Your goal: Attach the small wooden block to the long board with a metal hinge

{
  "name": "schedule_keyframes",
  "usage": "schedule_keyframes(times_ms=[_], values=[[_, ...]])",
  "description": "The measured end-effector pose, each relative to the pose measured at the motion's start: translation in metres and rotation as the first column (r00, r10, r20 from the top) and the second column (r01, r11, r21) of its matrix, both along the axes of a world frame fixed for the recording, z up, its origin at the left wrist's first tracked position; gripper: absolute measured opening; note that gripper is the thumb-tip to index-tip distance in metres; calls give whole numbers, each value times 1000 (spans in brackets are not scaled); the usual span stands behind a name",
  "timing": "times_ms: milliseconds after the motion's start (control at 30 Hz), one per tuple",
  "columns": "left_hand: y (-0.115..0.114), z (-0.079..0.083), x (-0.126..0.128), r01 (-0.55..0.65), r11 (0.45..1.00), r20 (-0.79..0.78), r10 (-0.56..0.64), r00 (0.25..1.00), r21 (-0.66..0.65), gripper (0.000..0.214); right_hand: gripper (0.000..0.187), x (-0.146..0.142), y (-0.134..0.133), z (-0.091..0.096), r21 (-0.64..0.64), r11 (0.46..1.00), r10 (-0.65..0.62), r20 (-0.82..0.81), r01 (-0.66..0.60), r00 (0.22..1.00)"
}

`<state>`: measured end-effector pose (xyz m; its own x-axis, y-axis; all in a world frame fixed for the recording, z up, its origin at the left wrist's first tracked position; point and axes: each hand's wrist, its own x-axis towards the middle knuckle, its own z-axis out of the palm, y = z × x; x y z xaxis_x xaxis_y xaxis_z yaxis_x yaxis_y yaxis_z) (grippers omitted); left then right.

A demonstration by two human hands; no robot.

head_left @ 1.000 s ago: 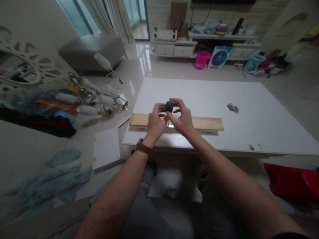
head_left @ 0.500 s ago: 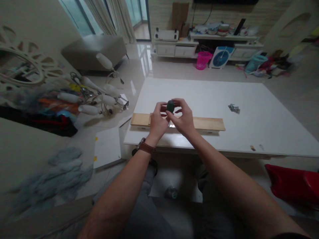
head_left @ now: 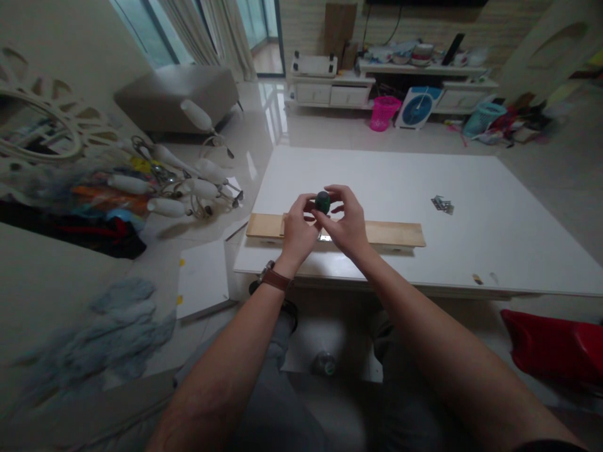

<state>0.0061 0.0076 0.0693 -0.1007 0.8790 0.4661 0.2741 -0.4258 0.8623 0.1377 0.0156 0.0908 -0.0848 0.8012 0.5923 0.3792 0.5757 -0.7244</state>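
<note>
Between my two hands stands a tool with a rounded dark green handle (head_left: 323,202), seen nearly end-on; it looks like a screwdriver, its lower part hidden by my fingers. My left hand (head_left: 301,227) is closed around its left side, thumb and fingers curled. On the other side my right hand (head_left: 347,221) pinches the handle with thumb and forefinger, the other fingers bent. Below them lies a long pale wooden board (head_left: 396,234), with a small shiny metal piece (head_left: 325,238) at its near edge, partly covered by my hands.
The board rests along the near side of a white table (head_left: 414,182). A small heap of metal hardware (head_left: 443,204) lies to the right, and small bits (head_left: 477,279) sit by the front edge. A red chair (head_left: 556,351) stands at right; a lamp with several white shades (head_left: 169,207) is at left.
The green handle has turned and tilted slightly between my fingers, showing more of its ridged side. Both hands stay in nearly the same place.
</note>
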Motion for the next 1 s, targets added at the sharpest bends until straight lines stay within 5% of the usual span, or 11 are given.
schedule_keyframes(times_ms=[733, 1000], values=[[1, -3, 0, 23, 1000, 56, -22, 998, -11, 47, 47, 0, -2, 1, -14, 999, 52, -9, -52, 999], [-3, 1, 3, 16, 1000, 7, -16, 1000, 2, 47, 43, 0, 0, -1, 24, 999, -39, 15, 38, 999]])
